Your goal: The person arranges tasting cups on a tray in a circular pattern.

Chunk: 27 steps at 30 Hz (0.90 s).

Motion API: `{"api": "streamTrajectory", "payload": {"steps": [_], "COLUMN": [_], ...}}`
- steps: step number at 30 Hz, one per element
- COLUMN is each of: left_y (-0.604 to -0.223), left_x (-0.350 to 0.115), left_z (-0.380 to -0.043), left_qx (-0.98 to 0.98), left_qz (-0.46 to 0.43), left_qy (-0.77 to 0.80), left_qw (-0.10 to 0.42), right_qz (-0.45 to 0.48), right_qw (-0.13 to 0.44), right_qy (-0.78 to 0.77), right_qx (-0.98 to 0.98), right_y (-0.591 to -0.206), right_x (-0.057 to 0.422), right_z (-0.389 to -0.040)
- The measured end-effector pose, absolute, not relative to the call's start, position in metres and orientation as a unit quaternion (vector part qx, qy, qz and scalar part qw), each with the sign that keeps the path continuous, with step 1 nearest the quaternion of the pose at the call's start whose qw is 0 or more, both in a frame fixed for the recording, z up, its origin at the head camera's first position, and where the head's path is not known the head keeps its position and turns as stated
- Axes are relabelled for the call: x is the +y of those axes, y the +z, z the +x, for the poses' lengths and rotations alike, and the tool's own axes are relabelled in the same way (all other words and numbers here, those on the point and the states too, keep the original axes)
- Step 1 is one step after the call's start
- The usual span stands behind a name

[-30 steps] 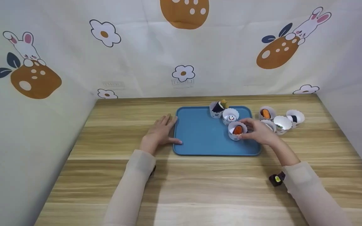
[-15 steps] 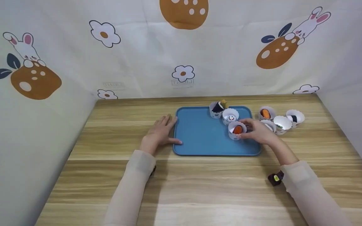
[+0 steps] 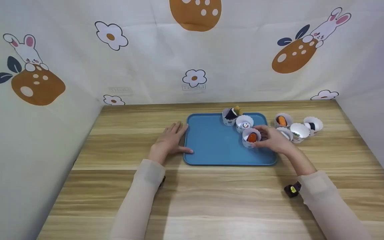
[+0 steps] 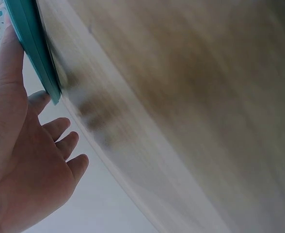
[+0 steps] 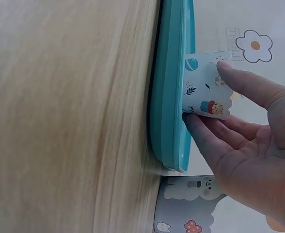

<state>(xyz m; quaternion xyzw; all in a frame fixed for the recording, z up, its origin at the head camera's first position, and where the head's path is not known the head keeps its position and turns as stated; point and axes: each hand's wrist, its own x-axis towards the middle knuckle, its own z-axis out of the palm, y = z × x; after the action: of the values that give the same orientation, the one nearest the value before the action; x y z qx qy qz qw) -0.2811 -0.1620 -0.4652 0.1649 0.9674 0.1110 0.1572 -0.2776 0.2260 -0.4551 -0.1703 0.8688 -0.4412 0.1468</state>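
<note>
My right hand (image 3: 273, 139) pinches a white paper baking cup (image 3: 247, 144) with thumb and fingers, at the right side of the blue tray (image 3: 212, 140). An orange-red sushi-like piece (image 3: 252, 137) lies inside it. The right wrist view shows the thumb on one side of the printed cup (image 5: 205, 87) and fingers on the other. With straight, spread fingers, my left hand (image 3: 168, 140) rests against the tray's left edge, thumb on the rim. Behind the held cup, on the tray, stand a cup (image 3: 244, 128) with a small white piece and a cup (image 3: 228, 121) with dark and yellowish pieces.
Right of the tray, several more paper cups cluster, one with an orange piece (image 3: 281, 120), one with a black-and-white piece (image 3: 312, 126). My right hand partly hides the nearest cup (image 3: 286, 132). A patterned curtain (image 3: 152, 66) rises behind the wooden table (image 3: 212, 200).
The pinched cup has shifted very slightly toward the back of the tray. My left hand and the other cups have stayed still.
</note>
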Motion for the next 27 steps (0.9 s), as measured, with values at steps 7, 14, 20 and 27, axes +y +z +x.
{"api": "streamTrajectory", "payload": {"steps": [7,14,20,27], "left_y": [-0.464,-0.464,-0.463,-0.463], "left_x": [-0.162,-0.161,-0.161,-0.161], "left_z": [-0.282,-0.281,-0.280,-0.280], "left_qx": [0.968,0.968,0.968,0.968], "left_qz": [0.161,0.161,0.162,0.158], "left_qy": [0.109,0.107,0.107,0.106], "left_qw": [0.161,0.162,0.159,0.161], "right_qz": [-0.168,-0.162,-0.160,-0.168], "right_qw": [0.147,0.145,0.142,0.131], "right_qy": [-0.447,-0.445,-0.460,-0.462], "right_qx": [0.866,0.868,0.862,0.861], "right_y": [-0.452,-0.446,-0.438,-0.430], "right_x": [0.228,0.232,0.236,0.242], "right_z": [-0.276,-0.272,-0.271,-0.269]}}
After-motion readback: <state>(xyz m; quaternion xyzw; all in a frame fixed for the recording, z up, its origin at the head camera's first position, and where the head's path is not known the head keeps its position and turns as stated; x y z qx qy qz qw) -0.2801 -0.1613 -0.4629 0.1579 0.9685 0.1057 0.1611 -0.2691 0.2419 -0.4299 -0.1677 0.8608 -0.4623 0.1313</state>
